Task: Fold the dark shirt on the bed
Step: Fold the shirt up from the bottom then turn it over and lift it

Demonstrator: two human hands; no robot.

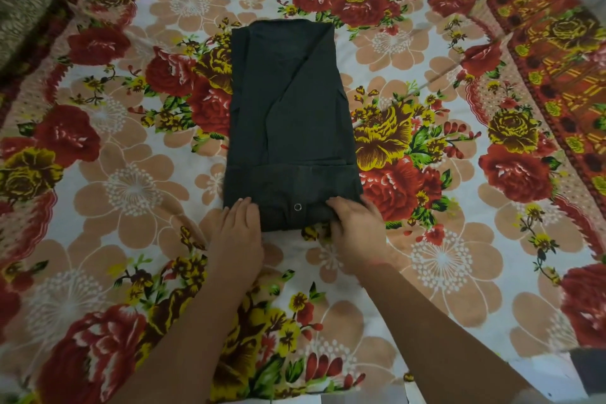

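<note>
The dark shirt (288, 115) lies in the middle of the bed as a long narrow rectangle, its sides folded in and one flap crossing diagonally. A metal snap shows on its near band, which is doubled over. My left hand (239, 233) rests on the near left corner of the shirt, fingers together over the edge. My right hand (355, 233) grips the near right corner, fingers curled on the fabric. Both forearms reach in from the bottom of the view.
A floral bedsheet (131, 180) with red and yellow roses covers the bed all around the shirt. A patterned red border (551, 52) runs down the right side. A brownish blanket or pillow (23, 6) lies at the far left.
</note>
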